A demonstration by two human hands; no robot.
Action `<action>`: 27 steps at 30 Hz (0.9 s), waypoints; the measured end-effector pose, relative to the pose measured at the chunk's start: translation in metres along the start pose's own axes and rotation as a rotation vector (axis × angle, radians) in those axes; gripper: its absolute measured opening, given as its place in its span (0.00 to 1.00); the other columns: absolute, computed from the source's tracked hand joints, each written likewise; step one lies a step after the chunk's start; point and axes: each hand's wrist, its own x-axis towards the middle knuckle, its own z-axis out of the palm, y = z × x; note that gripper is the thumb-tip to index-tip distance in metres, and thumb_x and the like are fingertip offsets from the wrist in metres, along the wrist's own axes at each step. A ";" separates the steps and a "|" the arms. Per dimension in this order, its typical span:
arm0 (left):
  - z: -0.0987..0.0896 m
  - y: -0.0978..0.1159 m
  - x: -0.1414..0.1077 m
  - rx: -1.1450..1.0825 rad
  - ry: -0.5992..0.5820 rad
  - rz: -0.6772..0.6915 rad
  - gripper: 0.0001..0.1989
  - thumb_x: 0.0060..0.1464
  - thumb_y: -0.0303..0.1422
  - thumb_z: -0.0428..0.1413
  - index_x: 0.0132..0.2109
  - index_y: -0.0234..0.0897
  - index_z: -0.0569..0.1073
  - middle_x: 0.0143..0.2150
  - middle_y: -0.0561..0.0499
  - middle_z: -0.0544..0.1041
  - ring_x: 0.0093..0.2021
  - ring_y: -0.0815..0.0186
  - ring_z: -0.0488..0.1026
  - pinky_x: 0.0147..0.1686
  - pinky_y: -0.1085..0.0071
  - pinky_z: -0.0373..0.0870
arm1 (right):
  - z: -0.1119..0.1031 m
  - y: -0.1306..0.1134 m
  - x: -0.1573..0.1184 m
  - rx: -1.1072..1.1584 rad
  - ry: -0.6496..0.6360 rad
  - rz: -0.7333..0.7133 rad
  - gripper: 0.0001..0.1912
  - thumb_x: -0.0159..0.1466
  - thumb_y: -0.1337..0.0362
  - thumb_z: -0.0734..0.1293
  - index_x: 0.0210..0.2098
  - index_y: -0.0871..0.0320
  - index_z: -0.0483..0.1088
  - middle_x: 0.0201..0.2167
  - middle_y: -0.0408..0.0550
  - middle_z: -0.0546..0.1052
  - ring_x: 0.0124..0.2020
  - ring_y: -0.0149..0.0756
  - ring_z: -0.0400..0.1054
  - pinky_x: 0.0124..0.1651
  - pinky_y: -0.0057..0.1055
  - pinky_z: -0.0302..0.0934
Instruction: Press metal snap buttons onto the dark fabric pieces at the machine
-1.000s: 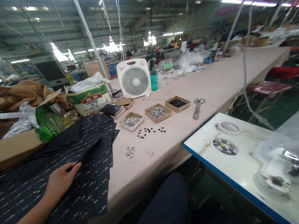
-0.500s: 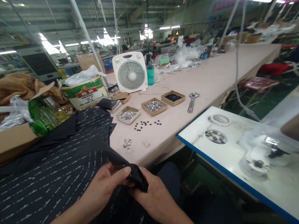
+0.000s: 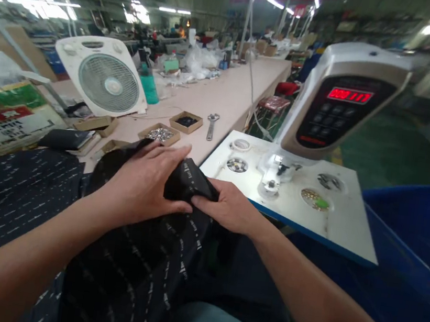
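A dark cloth with rows of small white print hangs in front of me, lifted and folded at its upper edge. My right hand pinches that edge between thumb and fingers. On top of the cloth's left part rests my left hand, fingers stretched out and thumb spread apart. Just beyond my right hand stands a machine with a red lit display. Its small pressing head sits over a white table board with round wells of small parts.
At the left stands a white box fan beside a teal bottle. Cardboard trays of metal bits and black bits lie near an adjustable wrench. More printed cloth covers the left. A blue bin is at right.
My view has swung right toward the machine. Both hands have carried the cloth up and forward, and my left hand has gone from pinching it to lying spread on it.
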 end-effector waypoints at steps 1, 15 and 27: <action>0.007 -0.001 0.006 -0.050 -0.136 -0.027 0.40 0.48 0.51 0.64 0.62 0.34 0.68 0.55 0.36 0.78 0.57 0.44 0.73 0.58 0.51 0.67 | -0.005 0.000 -0.002 -0.019 0.005 0.009 0.09 0.62 0.62 0.68 0.40 0.60 0.74 0.31 0.40 0.74 0.33 0.33 0.66 0.38 0.27 0.60; 0.041 -0.013 0.021 -0.301 -0.252 0.001 0.11 0.53 0.28 0.49 0.40 0.39 0.74 0.39 0.48 0.79 0.39 0.61 0.74 0.39 0.68 0.65 | -0.036 0.044 -0.031 -0.259 -0.004 0.226 0.05 0.58 0.67 0.68 0.34 0.59 0.73 0.27 0.40 0.72 0.30 0.32 0.65 0.35 0.27 0.56; 0.061 0.000 0.012 -1.030 -0.388 -0.345 0.20 0.58 0.46 0.55 0.49 0.37 0.77 0.43 0.47 0.82 0.43 0.56 0.77 0.42 0.64 0.73 | -0.042 0.028 -0.028 -0.144 -0.110 0.264 0.08 0.58 0.67 0.66 0.36 0.59 0.75 0.25 0.39 0.71 0.29 0.31 0.64 0.32 0.25 0.56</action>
